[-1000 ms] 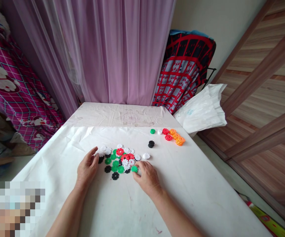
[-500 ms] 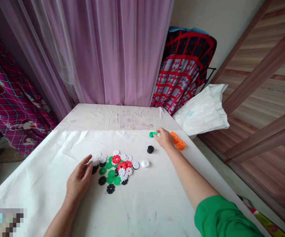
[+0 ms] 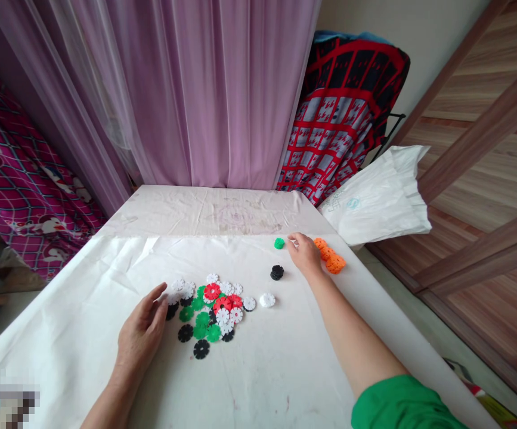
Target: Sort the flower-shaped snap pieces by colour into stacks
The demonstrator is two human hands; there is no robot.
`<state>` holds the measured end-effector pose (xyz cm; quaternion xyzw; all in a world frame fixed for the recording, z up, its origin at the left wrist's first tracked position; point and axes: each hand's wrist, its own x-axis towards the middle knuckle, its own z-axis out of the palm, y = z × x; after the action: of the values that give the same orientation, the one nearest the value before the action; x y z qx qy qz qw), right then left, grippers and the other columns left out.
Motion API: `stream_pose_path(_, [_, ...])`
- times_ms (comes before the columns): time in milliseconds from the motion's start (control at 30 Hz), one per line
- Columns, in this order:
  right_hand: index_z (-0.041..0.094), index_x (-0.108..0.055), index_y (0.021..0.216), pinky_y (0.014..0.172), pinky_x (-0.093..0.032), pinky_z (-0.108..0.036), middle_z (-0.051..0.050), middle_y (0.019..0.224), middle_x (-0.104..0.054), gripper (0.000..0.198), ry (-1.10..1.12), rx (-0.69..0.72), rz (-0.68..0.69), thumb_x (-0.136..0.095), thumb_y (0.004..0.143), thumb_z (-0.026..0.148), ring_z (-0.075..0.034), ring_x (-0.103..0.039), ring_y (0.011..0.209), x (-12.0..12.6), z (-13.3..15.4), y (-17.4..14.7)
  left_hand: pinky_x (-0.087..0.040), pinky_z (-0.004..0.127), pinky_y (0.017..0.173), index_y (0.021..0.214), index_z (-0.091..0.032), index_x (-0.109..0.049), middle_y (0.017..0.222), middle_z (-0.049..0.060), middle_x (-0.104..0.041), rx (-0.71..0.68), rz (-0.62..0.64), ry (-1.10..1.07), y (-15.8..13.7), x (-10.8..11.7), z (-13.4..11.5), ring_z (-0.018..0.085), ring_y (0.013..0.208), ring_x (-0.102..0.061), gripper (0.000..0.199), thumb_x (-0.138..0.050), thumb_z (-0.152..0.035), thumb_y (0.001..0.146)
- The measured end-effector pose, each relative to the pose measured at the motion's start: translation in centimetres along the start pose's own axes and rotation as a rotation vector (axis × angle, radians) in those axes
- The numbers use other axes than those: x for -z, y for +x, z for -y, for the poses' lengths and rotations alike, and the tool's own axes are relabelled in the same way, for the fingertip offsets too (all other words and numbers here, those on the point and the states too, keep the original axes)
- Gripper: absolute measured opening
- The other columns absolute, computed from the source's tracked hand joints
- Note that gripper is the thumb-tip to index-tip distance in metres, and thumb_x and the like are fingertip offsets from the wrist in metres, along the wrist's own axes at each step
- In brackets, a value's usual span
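My left hand (image 3: 144,325) rests on the table with fingers apart, at the left side of a mixed pile of notched plastic discs. Red discs (image 3: 222,307), green discs (image 3: 202,322), white discs (image 3: 223,316) and black discs (image 3: 201,349) overlap there. Farther off, my right hand (image 3: 305,253) is empty, its fingers slightly apart just right of a small green disc stack (image 3: 279,243). Nearer to me stand a black disc stack (image 3: 276,273) and a white disc stack (image 3: 267,300). Orange discs (image 3: 330,256) lie right of my right hand, partly behind it.
The table (image 3: 240,387) has a white cloth over it. A white plastic bag (image 3: 378,196) stands beyond its right edge. Purple curtains (image 3: 222,95) hang behind, a red-and-black patterned cloth (image 3: 334,119) covers something at the back right, and wooden doors (image 3: 486,179) are on the right.
My right hand has let go of a green disc, which now sits on the green stack, and has drawn slightly right. My left hand stays by the pile. The view has shifted a little.
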<state>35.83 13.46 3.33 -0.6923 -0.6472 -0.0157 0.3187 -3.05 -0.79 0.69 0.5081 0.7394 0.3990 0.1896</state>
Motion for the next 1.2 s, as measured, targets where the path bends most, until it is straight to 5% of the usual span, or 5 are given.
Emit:
stream_pose_path(200, [0.022, -0.066, 0.086, 0.064, -0.049, -0.027, -0.002, 0.077, -0.071, 0.016, 0.252, 0.166, -0.233, -0.051, 0.087, 0.027, -0.015, -0.061, 0.064, 1.3, 1.4, -9.2, -0.056, 0.033, 0.079, 0.121, -0.028, -0.066, 0.099, 0.002, -0.076, -0.031, 0.014, 0.03, 0.0, 0.0, -0.2, 0.022, 0.092, -0.072, 0.051, -0.05, -0.055, 0.081])
stream_pose_path(433, [0.022, -0.062, 0.091, 0.063, -0.049, -0.024, -0.002, 0.076, -0.069, 0.014, 0.408, 0.49, -0.145, -0.051, 0.092, 0.014, -0.014, -0.062, 0.067, 2.6, 7.2, -17.9, -0.056, 0.034, 0.086, 0.12, -0.024, -0.066, 0.11, 0.005, -0.074, -0.295, -0.004, 0.216, -0.3, -0.7, -0.6, 0.021, 0.097, -0.069, 0.04, -0.046, -0.035, 0.087])
stream_pose_path(800, [0.022, -0.066, 0.085, 0.07, -0.048, -0.028, -0.002, 0.077, -0.07, 0.024, 0.22, 0.669, 0.091, -0.046, 0.091, 0.012, -0.017, -0.064, 0.073, 1.7, 9.2, -19.5, -0.049, 0.038, 0.101, 0.12, -0.024, -0.065, 0.125, 0.008, -0.068, -0.43, 0.02, 0.441, -1.5, -1.7, -1.9, 0.023, 0.115, -0.061, 0.037, -0.039, -0.02, 0.093])
stream_pose_path(967, [0.02, -0.063, 0.12, 0.068, -0.046, -0.029, -0.003, 0.079, -0.07, 0.036, 0.181, 0.691, 0.09, -0.045, 0.091, 0.013, -0.018, -0.063, 0.073, 1.0, 11.4, -20.5, -0.045, 0.041, 0.106, 0.119, -0.021, -0.065, 0.126, 0.01, -0.066, -0.432, -0.001, 0.458, -2.1, -2.6, -2.3, 0.024, 0.119, -0.057, 0.036, -0.04, -0.02, 0.093])
stream_pose_path(1200, [0.028, -0.051, 0.141, 0.059, -0.04, -0.032, -0.001, 0.075, -0.061, 0.054, 0.117, 1.073, 0.2, -0.048, 0.089, 0.013, -0.019, -0.055, 0.066, 0.2, 18.1, -22.9, -0.042, 0.045, 0.105, 0.121, -0.019, -0.062, 0.13, 0.013, -0.062, -0.427, -0.006, 0.498, -2.8, -3.0, -2.8, 0.028, 0.122, -0.054, 0.035, -0.038, -0.023, 0.095])
